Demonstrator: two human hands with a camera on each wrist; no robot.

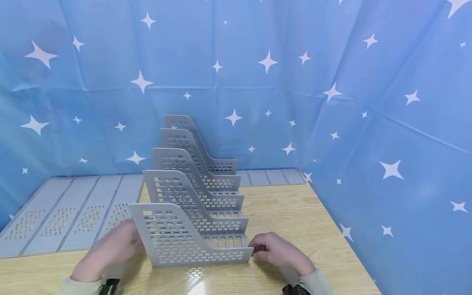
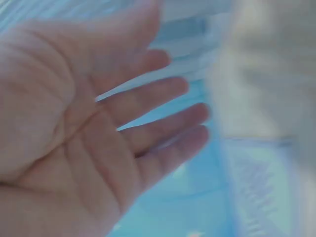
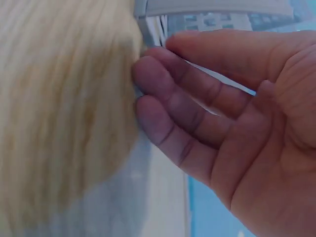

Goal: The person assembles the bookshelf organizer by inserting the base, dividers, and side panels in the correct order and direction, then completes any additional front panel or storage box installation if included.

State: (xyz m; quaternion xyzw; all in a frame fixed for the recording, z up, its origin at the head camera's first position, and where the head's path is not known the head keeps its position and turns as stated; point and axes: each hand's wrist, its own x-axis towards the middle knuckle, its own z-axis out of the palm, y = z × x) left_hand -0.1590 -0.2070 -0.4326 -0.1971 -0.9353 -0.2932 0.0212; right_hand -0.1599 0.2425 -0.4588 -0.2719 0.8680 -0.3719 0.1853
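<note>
A grey magazine file rack (image 1: 199, 239) stands on the wooden table in the head view, with several perforated upright dividers one behind another. My left hand (image 1: 119, 242) is at the rack's left end, partly behind the front divider. In the left wrist view the fingers (image 2: 153, 101) are extended and nothing is in the palm. At the front divider's lower right corner, my right hand (image 1: 274, 250) has its thumb and index finger pinching the edge. The right wrist view shows the other fingers (image 3: 160, 123) curled loosely beneath, by the tabletop.
Flat grey panels (image 1: 82, 213) with slotted patterns lie side by side on the left of the table (image 1: 287, 221). More grey panels (image 1: 271, 177) lie along the back edge. A blue curtain (image 1: 243, 82) with white stars hangs behind and to the right.
</note>
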